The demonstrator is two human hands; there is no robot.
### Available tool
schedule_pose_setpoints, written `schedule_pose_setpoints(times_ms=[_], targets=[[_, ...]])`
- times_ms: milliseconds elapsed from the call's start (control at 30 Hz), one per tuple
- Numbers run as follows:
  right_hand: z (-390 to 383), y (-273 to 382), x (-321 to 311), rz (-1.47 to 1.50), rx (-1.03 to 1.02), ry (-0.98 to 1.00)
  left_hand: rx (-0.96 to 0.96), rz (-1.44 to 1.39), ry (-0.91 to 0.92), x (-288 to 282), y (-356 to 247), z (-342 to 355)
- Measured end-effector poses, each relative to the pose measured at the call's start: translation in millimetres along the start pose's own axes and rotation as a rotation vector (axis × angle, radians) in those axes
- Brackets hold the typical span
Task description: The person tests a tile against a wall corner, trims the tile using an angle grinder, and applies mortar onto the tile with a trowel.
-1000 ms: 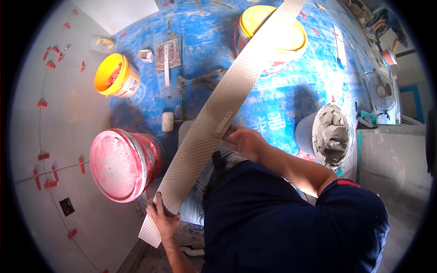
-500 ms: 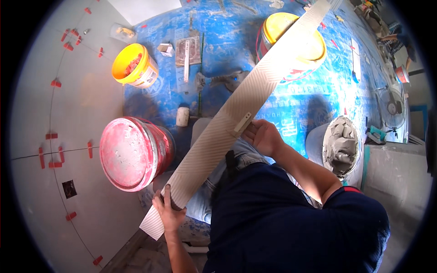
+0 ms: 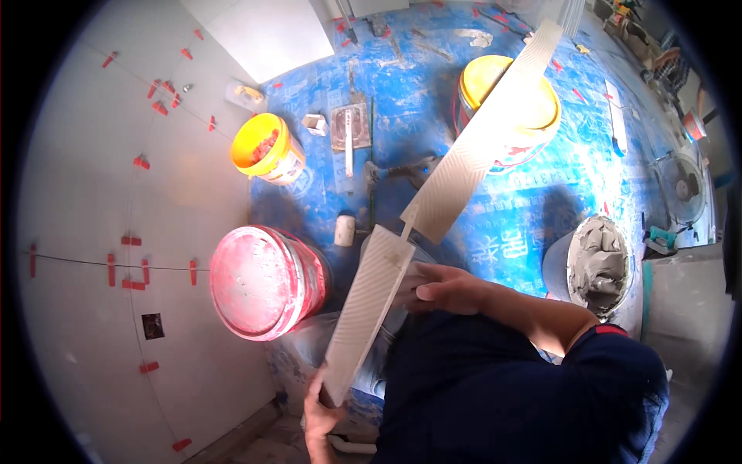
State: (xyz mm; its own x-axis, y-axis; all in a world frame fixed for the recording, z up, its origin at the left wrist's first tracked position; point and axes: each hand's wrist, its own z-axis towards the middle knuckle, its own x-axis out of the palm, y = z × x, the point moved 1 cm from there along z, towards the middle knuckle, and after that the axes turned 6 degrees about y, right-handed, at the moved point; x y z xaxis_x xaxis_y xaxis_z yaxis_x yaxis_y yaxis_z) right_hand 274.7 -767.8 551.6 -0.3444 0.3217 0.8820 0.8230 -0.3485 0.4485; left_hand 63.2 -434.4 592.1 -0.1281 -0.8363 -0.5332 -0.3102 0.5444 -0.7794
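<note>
A long white ribbed tile strip runs diagonally across the view and is bent at a break near its middle. Its lower piece (image 3: 367, 309) is offset from its upper piece (image 3: 483, 131), which reaches over the big bucket. My left hand (image 3: 321, 410) grips the bottom end of the lower piece. My right hand (image 3: 448, 290) holds that piece's edge just below the break. Whether a small tool sits at the break I cannot tell.
A red bucket (image 3: 263, 282) stands left of the strip, with a small yellow bucket (image 3: 267, 147) behind it. A large yellow-topped bucket (image 3: 514, 116) is at the back, and a bucket of grey mortar (image 3: 599, 267) at the right. A notched trowel (image 3: 349, 127) lies on blue sheeting (image 3: 525, 209). White floor tiles (image 3: 93, 193) carry red spacers.
The strip was one straight length; now it shows a break by my right hand, and the two pieces sit at different angles. The view has shifted, so the buckets lie lower and further right.
</note>
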Motion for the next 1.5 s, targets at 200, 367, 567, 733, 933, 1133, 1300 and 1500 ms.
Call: schedule_pose_setpoints(times_ms=[200,367,567,733,933,1133,1300,1500], targets=[[30,-6,44,-0.346,-0.084,-0.04,-0.243,-0.752,0.641,-14,17,-42],[45,-12,99,-0.039,-0.235,0.093,-0.547,-0.81,0.418,-12,68,-68],[46,-18,110,0.082,-0.225,-0.047,-0.365,-0.838,0.435,-18,18,-51],[36,2,108,0.128,-0.268,-0.104,-0.535,-0.417,0.125,-2,-34,-25],[23,68,70,-0.707,-0.2,-0.008,-0.202,-0.411,-0.247,29,-94,9],[7,35,-43,-1.653,-0.474,0.255,-0.358,-0.38,-0.409,-14,-255,59],[-35,36,-50,-1.98,-0.719,0.145,-0.213,-0.154,-0.234,-11,-266,122],[-105,77,44,-1.776,-0.466,0.201,-0.115,0.15,0.035,-13,-327,136]])
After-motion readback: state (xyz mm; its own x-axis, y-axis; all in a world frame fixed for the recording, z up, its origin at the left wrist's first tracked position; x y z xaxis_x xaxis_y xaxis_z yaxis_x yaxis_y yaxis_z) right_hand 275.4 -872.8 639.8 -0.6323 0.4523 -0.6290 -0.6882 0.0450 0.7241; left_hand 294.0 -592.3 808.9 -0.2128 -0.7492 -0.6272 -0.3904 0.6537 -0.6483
